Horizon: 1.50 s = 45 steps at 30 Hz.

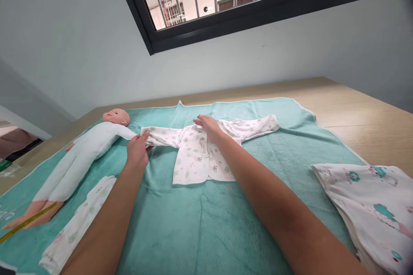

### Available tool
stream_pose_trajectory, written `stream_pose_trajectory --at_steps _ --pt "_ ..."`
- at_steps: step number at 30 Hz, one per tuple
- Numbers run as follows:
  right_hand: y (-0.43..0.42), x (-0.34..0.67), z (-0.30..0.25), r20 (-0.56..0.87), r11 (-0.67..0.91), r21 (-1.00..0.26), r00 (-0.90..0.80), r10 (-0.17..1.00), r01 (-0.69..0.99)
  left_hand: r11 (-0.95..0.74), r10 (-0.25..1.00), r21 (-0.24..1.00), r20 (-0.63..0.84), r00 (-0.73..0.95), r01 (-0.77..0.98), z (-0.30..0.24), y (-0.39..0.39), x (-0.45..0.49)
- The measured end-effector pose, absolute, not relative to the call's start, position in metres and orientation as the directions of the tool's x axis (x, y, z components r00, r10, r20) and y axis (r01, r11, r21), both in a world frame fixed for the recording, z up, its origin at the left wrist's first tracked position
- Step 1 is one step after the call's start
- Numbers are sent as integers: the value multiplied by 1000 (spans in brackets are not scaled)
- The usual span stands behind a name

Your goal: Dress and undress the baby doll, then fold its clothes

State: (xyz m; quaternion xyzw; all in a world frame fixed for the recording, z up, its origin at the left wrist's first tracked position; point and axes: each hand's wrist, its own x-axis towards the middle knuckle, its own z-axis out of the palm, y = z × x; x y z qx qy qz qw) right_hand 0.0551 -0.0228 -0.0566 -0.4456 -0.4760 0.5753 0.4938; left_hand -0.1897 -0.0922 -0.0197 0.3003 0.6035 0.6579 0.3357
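Note:
A white baby shirt [191,161] with small printed figures lies spread flat on a teal towel [193,223], its sleeves stretched out to both sides. My left hand [138,150] pinches the cuff of the sleeve on the left. Near the collar, my right hand [208,126] rests flat on the shirt with its fingers stretched out, hiding part of the neckline. A baby doll [87,148] with a white cloth body lies on its back at the left, its arm reaching close to my left hand.
Folded white baby pants [79,223] lie beside the doll, partly behind my left forearm. A yellow tape measure [29,222] crosses the doll's feet. At the right is a folded printed cloth [371,206]. The wooden table [361,116] meets the wall below a window.

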Motion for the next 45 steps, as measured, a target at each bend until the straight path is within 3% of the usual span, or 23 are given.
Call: stream_pose_trajectory --at_steps 3,5,6,8,9,11,13,15,19,25,28,31,34,37,45 --pt "-17 64 -60 -38 -73 -966 -141 989 -248 -164 798 980 66 -599 -109 -2 -99 -160" --pt "-14 73 -61 -40 -94 -940 -170 985 -327 -229 818 973 193 -541 1 11 -108 -128" --pt "-12 79 -62 -40 -102 -933 -184 982 -345 -258 865 962 272 -421 91 16 -114 -111" --pt "-10 90 -60 -21 -79 -950 -191 981 -302 -288 957 934 288 30 212 19 -123 -82" --pt "-9 96 -57 0 -48 -966 -187 982 -254 -342 937 900 305 170 271 15 -125 -73" --pt "-8 108 -52 49 19 -983 -166 985 -183 -462 883 783 365 294 416 0 -123 -67" --pt "-9 117 -46 78 47 -975 -137 988 -215 -525 851 624 379 364 579 -23 -115 -76" --pt "-9 124 -44 82 47 -952 -104 991 -302 -524 852 487 284 440 699 -45 -106 -91" --pt "-9 126 -43 73 55 -933 -37 997 -357 -492 866 332 91 492 805 -66 -97 -109" --pt "-9 116 -27 59 107 -962 194 979 -251 -532 846 166 154 511 831 -55 -117 -82" --pt "-14 105 -19 150 164 -985 192 970 -58 -679 731 197 99 675 707 -49 -131 -64" --pt "-27 88 -20 245 234 -927 1 970 294 -764 629 239 70 774 599 -45 -139 -57" --pt "-43 66 -28 220 432 -705 -405 887 563 -794 592 265 132 795 547 -44 -143 -58" --pt "-54 46 -38 95 648 -421 -679 728 635 -797 580 326 184 793 508 -46 -146 -59" --pt "-16 34 -55 -1 489 -301 -513 858 819 -811 553 389 269 788 437 -48 -149 -53"
